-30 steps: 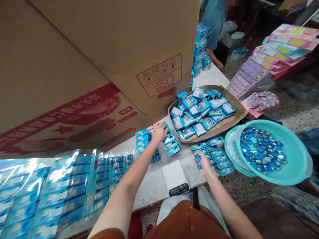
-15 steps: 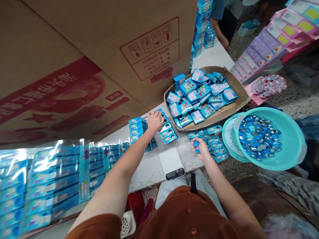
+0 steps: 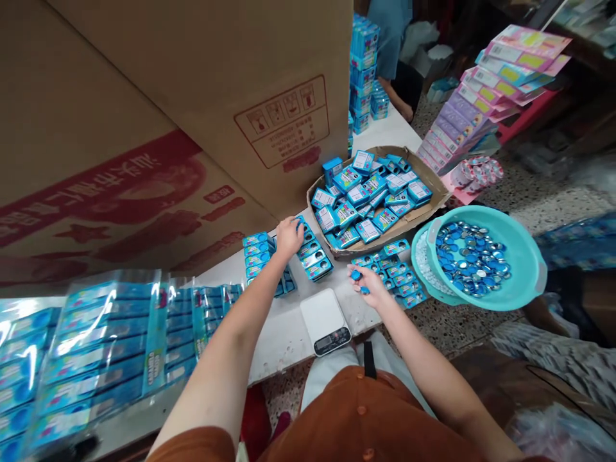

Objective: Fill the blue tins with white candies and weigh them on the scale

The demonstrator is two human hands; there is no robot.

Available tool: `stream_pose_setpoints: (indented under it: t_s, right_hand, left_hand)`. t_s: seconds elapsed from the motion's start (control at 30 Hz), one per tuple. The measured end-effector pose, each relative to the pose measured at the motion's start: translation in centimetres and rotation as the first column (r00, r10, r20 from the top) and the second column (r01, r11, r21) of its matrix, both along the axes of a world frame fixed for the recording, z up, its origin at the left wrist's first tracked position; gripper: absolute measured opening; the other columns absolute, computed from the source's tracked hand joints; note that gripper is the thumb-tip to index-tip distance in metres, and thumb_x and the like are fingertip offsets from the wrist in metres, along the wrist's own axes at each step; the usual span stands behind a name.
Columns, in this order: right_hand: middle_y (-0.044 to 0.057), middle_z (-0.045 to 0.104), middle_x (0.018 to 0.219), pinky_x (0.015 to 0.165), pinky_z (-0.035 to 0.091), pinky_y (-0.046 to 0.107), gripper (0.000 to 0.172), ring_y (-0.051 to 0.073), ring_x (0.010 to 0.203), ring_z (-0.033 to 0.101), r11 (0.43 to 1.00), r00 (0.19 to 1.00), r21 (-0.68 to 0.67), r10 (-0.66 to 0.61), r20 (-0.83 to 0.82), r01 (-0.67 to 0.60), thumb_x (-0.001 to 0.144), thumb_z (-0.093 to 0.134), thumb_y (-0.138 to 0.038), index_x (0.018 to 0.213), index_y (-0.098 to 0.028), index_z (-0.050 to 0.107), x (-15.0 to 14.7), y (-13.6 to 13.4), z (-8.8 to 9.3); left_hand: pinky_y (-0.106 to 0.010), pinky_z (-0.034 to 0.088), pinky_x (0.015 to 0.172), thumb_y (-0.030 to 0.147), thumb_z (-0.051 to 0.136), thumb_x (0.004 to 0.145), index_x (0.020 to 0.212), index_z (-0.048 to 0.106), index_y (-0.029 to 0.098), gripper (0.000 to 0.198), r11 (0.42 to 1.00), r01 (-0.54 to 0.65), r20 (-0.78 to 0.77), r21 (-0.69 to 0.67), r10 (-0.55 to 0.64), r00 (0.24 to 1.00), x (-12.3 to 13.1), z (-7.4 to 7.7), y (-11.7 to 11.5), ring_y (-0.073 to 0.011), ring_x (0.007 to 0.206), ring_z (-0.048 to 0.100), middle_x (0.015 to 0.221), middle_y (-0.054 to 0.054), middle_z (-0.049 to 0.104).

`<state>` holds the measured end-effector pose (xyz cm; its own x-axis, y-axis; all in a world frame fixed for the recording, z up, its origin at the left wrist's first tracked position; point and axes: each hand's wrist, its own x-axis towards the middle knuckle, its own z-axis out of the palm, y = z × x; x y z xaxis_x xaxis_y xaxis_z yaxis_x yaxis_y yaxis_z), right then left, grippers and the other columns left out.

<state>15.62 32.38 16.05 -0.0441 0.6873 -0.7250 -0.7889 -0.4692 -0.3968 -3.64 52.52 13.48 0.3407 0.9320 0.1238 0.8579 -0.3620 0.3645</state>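
My left hand reaches forward and rests with curled fingers on a row of small blue packs lying on the white table. My right hand is closed round small blue round pieces, just left of another batch of blue packs. A small white digital scale sits between my arms at the table's near edge.
A large cardboard box fills the left. A cardboard tray holds heaped blue packs. A teal basin of blue and silver round pieces stands right. Bagged blue packs lie near left. Another person stands behind stacked boxes; pink cards are far right.
My left hand stays on the row of packs while my right hand, still holding the blue pieces, has drifted slightly left. The view has shifted as my head moved.
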Motion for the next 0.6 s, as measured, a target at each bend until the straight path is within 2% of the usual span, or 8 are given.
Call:
stream_pose_setpoints:
  t_s: [0.07,0.13,0.23,0.3,0.37,0.43,0.6]
  right_hand:
    - [-0.001,0.058,0.066,0.034,0.025,0.015,0.013,0.005,0.047,0.046,1.0,1.0,0.004,0.006,-0.006,-0.006,0.071,0.066,-0.024,0.081,-0.016,0.061,0.0,-0.2,0.0]
    - [0.0,0.059,0.067,0.034,0.026,0.015,0.014,0.005,0.047,0.046,1.0,1.0,0.013,-0.003,-0.007,0.003,0.073,0.067,-0.027,0.082,-0.016,0.063,-0.2,-0.3,0.0]
    - [0.0,0.06,0.066,0.035,0.026,0.015,0.018,0.005,0.046,0.046,1.0,0.999,0.0,-0.026,0.025,0.026,0.074,0.069,-0.032,0.082,-0.016,0.063,-0.7,-0.3,-0.2]
    - [0.0,0.06,0.064,0.036,0.027,0.016,0.021,0.005,0.045,0.045,0.998,0.994,-0.024,-0.053,0.093,0.055,0.073,0.069,-0.036,0.079,-0.017,0.063,-1.4,-0.2,-0.2]
    - [-0.001,0.06,0.063,0.04,0.032,0.018,0.024,0.006,0.047,0.046,0.996,0.974,-0.016,-0.079,0.211,0.084,0.071,0.07,-0.04,0.077,-0.017,0.063,-1.9,-0.1,-0.3]
    - [-0.001,0.061,0.067,0.045,0.037,0.019,0.026,0.008,0.053,0.051,0.997,0.931,0.033,-0.082,0.356,0.075,0.07,0.068,-0.043,0.076,-0.018,0.063,-2.4,-0.2,-0.5]
    - [0.001,0.063,0.075,0.047,0.039,0.02,0.028,0.012,0.062,0.055,0.976,0.77,0.122,0.064,0.635,-0.182,0.078,0.053,-0.046,0.074,-0.02,0.064,-2.5,-1.0,-1.5]
  left_hand:
    - [-0.043,0.037,0.096,0.033,0.039,0.09,0.111,0.06,0.017,0.034,0.997,-0.039,0.099,0.065,0.033,0.995,0.0,1.0,-0.9,-0.0285,0.111,0.049,0.118,-0.014,0.056]
    - [-0.042,0.038,0.095,0.034,0.042,0.09,0.112,0.059,0.019,0.032,0.995,0.005,0.169,0.099,-0.022,0.985,0.5,2.3,-3.2,-0.027,0.109,0.05,0.113,-0.012,0.058]
    - [-0.04,0.041,0.091,0.035,0.046,0.091,0.107,0.061,0.022,0.025,0.978,0.201,0.265,0.059,-0.21,0.941,2.2,4.2,-8.8,-0.023,0.098,0.055,0.101,-0.007,0.064]
    - [-0.037,0.044,0.087,0.035,0.05,0.09,0.105,0.061,0.023,0.023,0.935,0.355,0.33,-0.002,-0.335,0.882,3.5,4.9,-12.9,-0.0204,0.094,0.057,0.097,-0.006,0.066]
    - [-0.037,0.045,0.086,0.035,0.054,0.088,0.105,0.062,0.023,0.022,0.913,0.405,0.372,-0.044,-0.361,0.855,4.4,4.8,-15.9,-0.0201,0.094,0.058,0.098,-0.006,0.066]
    - [-0.037,0.047,0.086,0.034,0.056,0.087,0.099,0.064,0.024,0.019,0.915,0.392,0.406,-0.09,-0.326,0.854,4.8,4.4,-17.6,-0.0206,0.096,0.058,0.101,-0.007,0.065]
    - [-0.038,0.049,0.084,0.028,0.062,0.081,0.084,0.066,0.024,0.006,0.889,0.384,0.39,-0.25,-0.271,0.88,4.5,3.5,-18.4,-0.0226,0.095,0.06,0.094,-0.008,0.065]
